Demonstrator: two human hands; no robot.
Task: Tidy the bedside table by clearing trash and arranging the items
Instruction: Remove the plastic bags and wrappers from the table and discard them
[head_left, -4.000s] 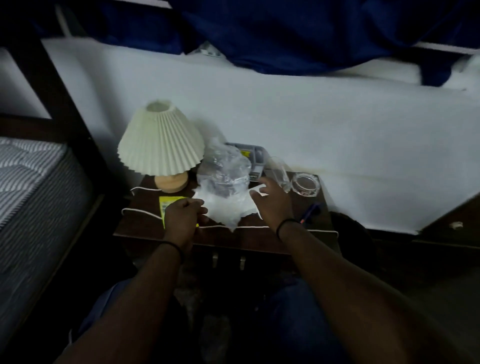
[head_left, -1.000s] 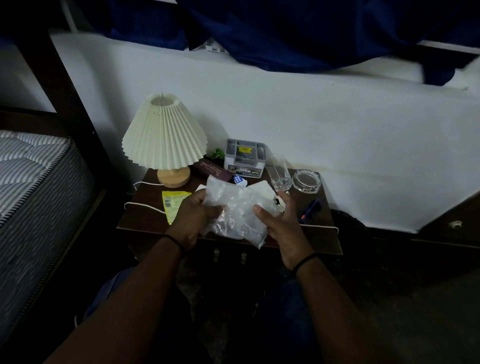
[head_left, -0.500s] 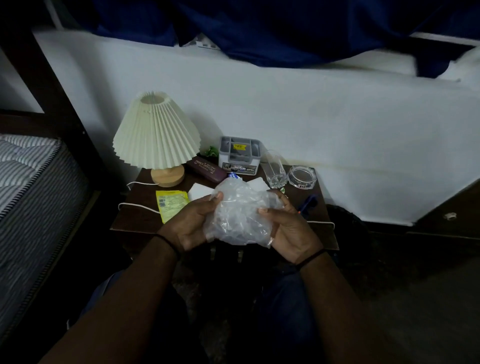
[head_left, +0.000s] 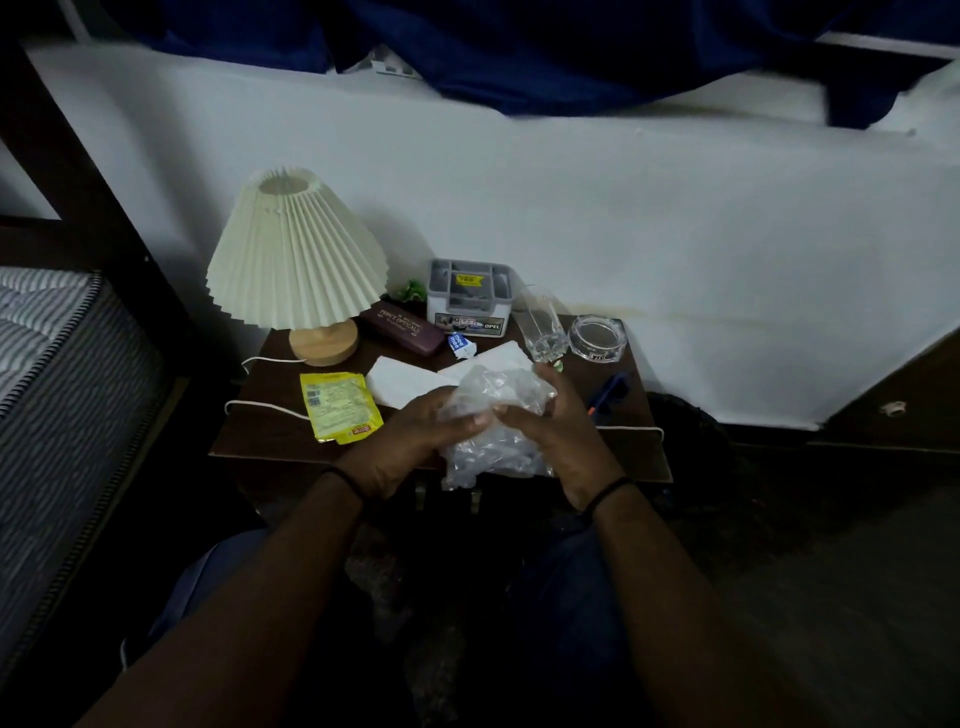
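A crumpled clear plastic bag (head_left: 493, 431) is squeezed between my left hand (head_left: 410, 441) and my right hand (head_left: 561, 431), held over the front edge of the dark wooden bedside table (head_left: 260, 436). Both hands grip it, fingers curled in. On the table lie a yellow wrapper (head_left: 340, 405), white tissues (head_left: 400, 382), a small blue-and-white wrapper (head_left: 460, 345), a maroon glasses case (head_left: 397, 327), a grey organiser box (head_left: 470, 299), a drinking glass (head_left: 543, 330), a glass ashtray (head_left: 596, 338) and a blue pen (head_left: 608, 392).
A pleated cream lamp (head_left: 296, 260) on a wooden base stands at the table's back left, its white cord (head_left: 265, 408) trailing over the top. A striped mattress (head_left: 47, 374) lies at the left. A dark round bin (head_left: 691, 436) stands right of the table, by the white wall.
Four seconds ago the bag stood open on the table with my hands at its base. Since then both hands have lifted it, pulled it toward me and crushed it into a smaller bundle.
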